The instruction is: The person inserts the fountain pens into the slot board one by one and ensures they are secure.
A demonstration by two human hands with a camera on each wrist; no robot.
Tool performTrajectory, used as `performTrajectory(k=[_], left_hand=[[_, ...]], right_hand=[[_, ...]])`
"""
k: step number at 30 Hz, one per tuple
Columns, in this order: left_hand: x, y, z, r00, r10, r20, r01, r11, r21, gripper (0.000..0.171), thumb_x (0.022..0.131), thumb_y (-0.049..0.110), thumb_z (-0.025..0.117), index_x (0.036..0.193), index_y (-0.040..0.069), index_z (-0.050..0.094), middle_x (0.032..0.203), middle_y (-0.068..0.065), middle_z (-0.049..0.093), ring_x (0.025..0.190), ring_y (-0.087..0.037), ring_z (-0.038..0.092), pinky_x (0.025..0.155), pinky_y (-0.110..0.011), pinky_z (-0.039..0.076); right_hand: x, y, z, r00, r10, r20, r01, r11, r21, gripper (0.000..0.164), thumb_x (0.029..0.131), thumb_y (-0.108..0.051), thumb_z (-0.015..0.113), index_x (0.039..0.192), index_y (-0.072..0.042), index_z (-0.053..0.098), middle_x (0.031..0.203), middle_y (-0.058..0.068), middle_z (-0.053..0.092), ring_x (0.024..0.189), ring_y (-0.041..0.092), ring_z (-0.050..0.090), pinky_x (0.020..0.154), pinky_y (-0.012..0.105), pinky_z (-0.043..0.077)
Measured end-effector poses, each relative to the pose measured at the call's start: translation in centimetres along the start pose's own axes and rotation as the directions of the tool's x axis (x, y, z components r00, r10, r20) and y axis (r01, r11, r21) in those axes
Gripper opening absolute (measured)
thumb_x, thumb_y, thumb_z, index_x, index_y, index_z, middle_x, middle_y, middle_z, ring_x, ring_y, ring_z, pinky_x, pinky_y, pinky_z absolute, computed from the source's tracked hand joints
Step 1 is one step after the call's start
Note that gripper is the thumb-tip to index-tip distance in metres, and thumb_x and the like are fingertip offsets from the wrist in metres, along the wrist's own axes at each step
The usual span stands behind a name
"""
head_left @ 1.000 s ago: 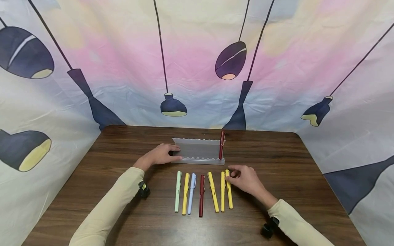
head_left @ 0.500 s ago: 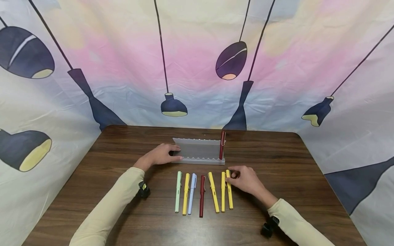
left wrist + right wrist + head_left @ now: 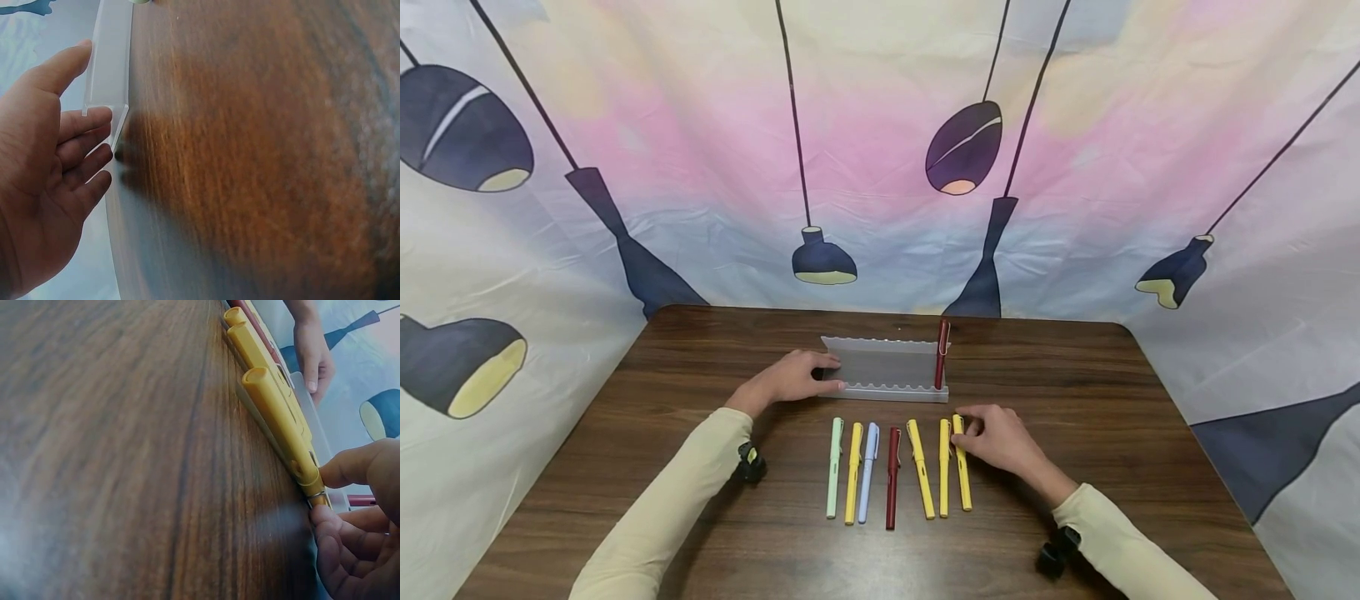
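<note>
A clear plastic pen rack [image 3: 883, 367] with notched edges stands near the back of the table; one dark red pen [image 3: 941, 358] leans in its right end. My left hand [image 3: 792, 377] holds the rack's left end, thumb at the front and fingers at the side edge; the left wrist view shows the rack's end wall [image 3: 111, 59] there. In front lies a row of pens. My right hand [image 3: 1003, 437] pinches the rightmost yellow pen [image 3: 964, 483] at its clip end between thumb and fingers. The right wrist view shows this pen's body [image 3: 275, 415] low along the table.
Left of the held pen lie two yellow pens [image 3: 943, 475], a dark red pen [image 3: 892, 483], a light blue pen [image 3: 867, 479], another yellow pen [image 3: 853, 479] and a pale green pen [image 3: 833, 475]. A printed cloth [image 3: 880, 150] hangs behind the wooden table [image 3: 700, 533].
The rightmost yellow pen has shifted slightly to the right with my right hand, away from the yellow pen beside it. My left hand and the rack stay put.
</note>
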State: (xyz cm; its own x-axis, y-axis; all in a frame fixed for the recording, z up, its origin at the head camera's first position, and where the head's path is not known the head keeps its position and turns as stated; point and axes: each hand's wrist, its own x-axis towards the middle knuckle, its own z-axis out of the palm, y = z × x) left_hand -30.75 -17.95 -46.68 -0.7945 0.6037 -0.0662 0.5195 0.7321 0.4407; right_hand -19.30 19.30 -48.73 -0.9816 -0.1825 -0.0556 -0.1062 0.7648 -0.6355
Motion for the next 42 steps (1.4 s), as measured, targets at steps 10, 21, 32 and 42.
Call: performTrajectory(k=[10, 21, 32, 42], left_hand=[[0.0, 0.0, 0.1, 1.000, -0.002, -0.001, 0.002, 1.000, -0.003, 0.063, 0.098, 0.050, 0.064, 0.139, 0.002, 0.063, 0.148, -0.018, 0.056, 0.140, -0.036, 0.049, 0.114, -0.054, 0.041], [0.1, -0.3, 0.2, 1.000, 0.001, -0.002, -0.001, 1.000, 0.007, 0.066, 0.098, 0.053, 0.064, 0.140, 0.003, 0.062, 0.148, -0.017, 0.056, 0.140, -0.036, 0.049, 0.114, -0.054, 0.041], [0.2, -0.4, 0.2, 1.000, -0.015, 0.002, 0.015, 1.000, 0.008, 0.065, 0.098, 0.053, 0.063, 0.141, 0.004, 0.062, 0.149, -0.016, 0.055, 0.141, -0.036, 0.048, 0.115, -0.056, 0.038], [0.0, -0.1, 0.1, 1.000, -0.024, 0.005, 0.024, 1.000, 0.001, 0.065, 0.098, 0.053, 0.063, 0.142, 0.004, 0.061, 0.150, -0.016, 0.055, 0.142, -0.037, 0.047, 0.115, -0.056, 0.037]], right_hand=[[0.2, -0.1, 0.0, 1.000, -0.015, -0.011, 0.015, 1.000, 0.001, 0.041, 0.084, -0.015, 0.080, 0.123, -0.004, 0.073, 0.064, -0.008, 0.062, 0.053, 0.008, 0.054, 0.051, 0.025, 0.040], [0.1, -0.3, -0.1, 0.999, 0.005, -0.039, -0.006, 1.000, -0.007, 0.039, 0.082, -0.009, 0.078, 0.120, -0.005, 0.074, 0.063, -0.007, 0.060, 0.052, 0.009, 0.052, 0.050, 0.025, 0.039], [0.0, -0.4, -0.5, 0.998, 0.035, -0.054, -0.036, 0.999, -0.016, 0.042, 0.080, -0.011, 0.077, 0.120, 0.000, 0.073, 0.062, -0.005, 0.058, 0.050, 0.008, 0.048, 0.049, 0.024, 0.036], [0.0, -1.0, -1.6, 0.997, 0.010, -0.072, -0.010, 1.000, 0.001, 0.039, 0.081, -0.013, 0.075, 0.118, -0.001, 0.074, 0.064, -0.006, 0.061, 0.051, 0.009, 0.048, 0.052, 0.026, 0.038]])
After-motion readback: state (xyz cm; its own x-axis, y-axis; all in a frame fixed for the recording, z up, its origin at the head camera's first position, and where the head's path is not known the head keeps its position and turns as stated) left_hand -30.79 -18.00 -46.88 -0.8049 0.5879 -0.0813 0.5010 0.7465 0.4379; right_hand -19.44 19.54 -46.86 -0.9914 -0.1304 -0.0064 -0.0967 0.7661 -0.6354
